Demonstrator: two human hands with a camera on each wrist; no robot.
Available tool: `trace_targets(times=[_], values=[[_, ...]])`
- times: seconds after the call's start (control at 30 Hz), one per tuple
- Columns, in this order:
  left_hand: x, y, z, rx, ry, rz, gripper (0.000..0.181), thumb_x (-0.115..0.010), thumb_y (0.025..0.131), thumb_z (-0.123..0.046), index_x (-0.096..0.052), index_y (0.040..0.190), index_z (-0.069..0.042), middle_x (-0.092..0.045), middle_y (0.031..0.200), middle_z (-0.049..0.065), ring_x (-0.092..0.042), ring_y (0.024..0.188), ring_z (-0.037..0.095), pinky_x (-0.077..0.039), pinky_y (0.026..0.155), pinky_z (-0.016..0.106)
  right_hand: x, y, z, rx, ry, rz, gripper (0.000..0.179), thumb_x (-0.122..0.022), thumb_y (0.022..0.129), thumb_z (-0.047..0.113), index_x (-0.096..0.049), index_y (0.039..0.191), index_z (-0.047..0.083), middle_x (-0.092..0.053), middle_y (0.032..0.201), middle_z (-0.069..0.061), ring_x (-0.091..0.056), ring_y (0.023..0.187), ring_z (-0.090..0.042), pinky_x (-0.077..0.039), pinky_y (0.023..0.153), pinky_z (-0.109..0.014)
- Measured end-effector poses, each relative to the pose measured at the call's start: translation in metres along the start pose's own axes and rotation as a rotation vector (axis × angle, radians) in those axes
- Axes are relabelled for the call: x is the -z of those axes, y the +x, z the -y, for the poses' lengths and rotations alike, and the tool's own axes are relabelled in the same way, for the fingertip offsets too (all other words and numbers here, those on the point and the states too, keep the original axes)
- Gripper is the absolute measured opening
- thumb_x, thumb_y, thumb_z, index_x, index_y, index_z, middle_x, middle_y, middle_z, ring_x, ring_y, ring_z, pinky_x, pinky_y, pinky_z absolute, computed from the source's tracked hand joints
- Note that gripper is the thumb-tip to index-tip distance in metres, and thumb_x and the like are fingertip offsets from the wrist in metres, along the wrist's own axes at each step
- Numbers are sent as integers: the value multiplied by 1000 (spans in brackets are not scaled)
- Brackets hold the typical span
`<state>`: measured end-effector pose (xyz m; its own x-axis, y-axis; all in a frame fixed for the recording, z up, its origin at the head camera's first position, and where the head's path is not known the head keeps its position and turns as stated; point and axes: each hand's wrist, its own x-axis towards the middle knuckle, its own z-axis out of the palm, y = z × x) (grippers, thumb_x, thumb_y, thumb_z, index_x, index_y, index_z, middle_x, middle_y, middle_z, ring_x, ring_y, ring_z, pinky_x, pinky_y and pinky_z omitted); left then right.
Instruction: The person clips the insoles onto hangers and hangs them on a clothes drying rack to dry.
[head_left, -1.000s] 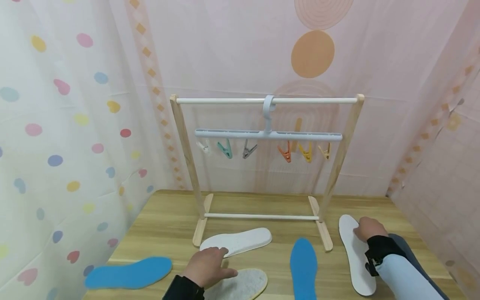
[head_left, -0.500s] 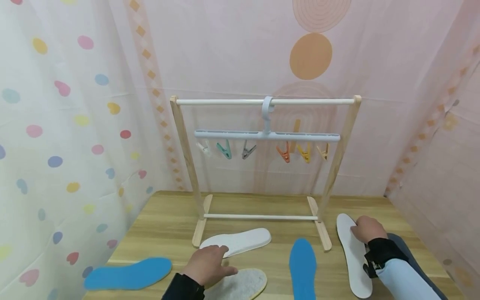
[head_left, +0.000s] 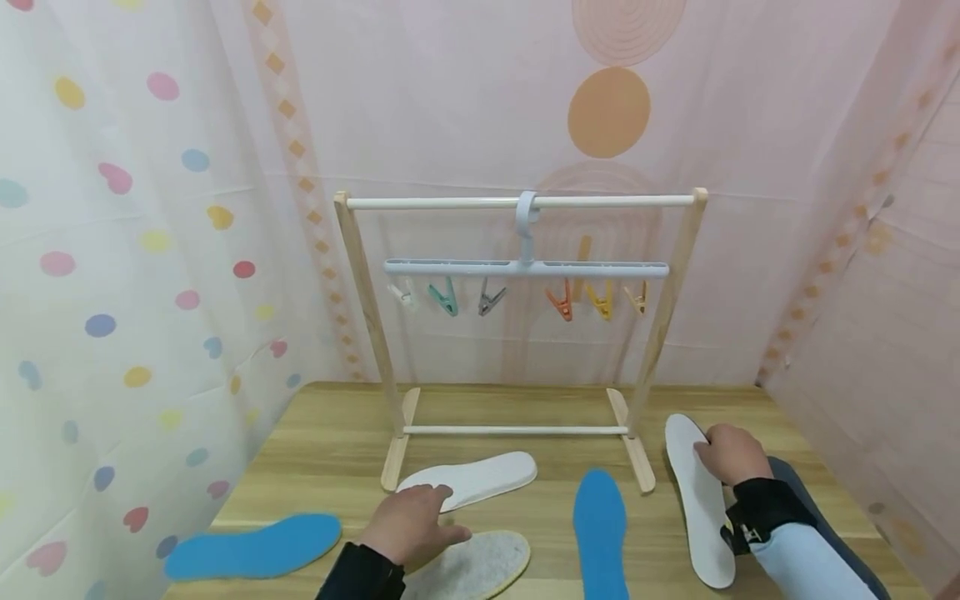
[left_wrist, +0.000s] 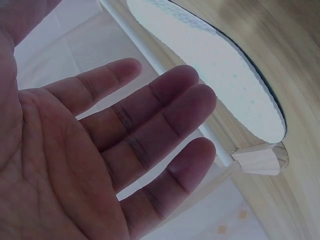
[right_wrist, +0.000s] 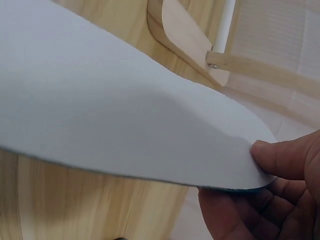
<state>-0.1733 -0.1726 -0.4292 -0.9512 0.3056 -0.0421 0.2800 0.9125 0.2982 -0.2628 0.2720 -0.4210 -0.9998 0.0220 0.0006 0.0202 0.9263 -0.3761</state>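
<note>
In the head view my right hand [head_left: 733, 454] pinches the far end of a long white insole [head_left: 697, 508] at the table's right. The right wrist view has the thumb on the white face of this insole [right_wrist: 125, 110] and fingers curled under its blue-green underside; a shadow runs along its left edge. My left hand [head_left: 412, 523] has its fingers loosely extended and holds nothing. It hovers by a second white insole [head_left: 487, 479] and overlaps a grey felt insole [head_left: 480, 567]. The left wrist view shows an open palm, with the second white insole [left_wrist: 215, 70] beyond the fingertips.
A wooden rack [head_left: 660, 325] stands at the back, bearing a white hanger [head_left: 450, 267] with several coloured clips [head_left: 444, 298]. Blue insoles lie at left [head_left: 255, 546] and centre right [head_left: 600, 533]. A dark grey insole [head_left: 798, 496] lies partly under the right forearm.
The head view has shifted slightly. My right hand keeps its pinch, and the white insole now shows a shadow at its left edge, its far end a little raised. The left hand stays put.
</note>
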Motion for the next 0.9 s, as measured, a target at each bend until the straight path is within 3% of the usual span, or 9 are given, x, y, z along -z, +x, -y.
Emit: trace_targets(times=[0.57,0.9], values=[[3,-2,-1,6,-27,0,61,-80,80,-43,-65,117,3,-68,101,17,-65,98,38,-51,81,52,-2,-18,9,38,70,-109,24,-59,96,9,-65,99,-14,-65,80,-17,-55,67,-26,-46,62,-41],[6,-1,-1,11,-57,-7,61,-80,80,-43,-65,117,3,-68,102,17,-64,100,40,-50,83,54,-4,-28,18,47,124,-182,20,-58,96,11,-65,91,-7,-58,70,-9,-49,61,-24,-39,55,-35]])
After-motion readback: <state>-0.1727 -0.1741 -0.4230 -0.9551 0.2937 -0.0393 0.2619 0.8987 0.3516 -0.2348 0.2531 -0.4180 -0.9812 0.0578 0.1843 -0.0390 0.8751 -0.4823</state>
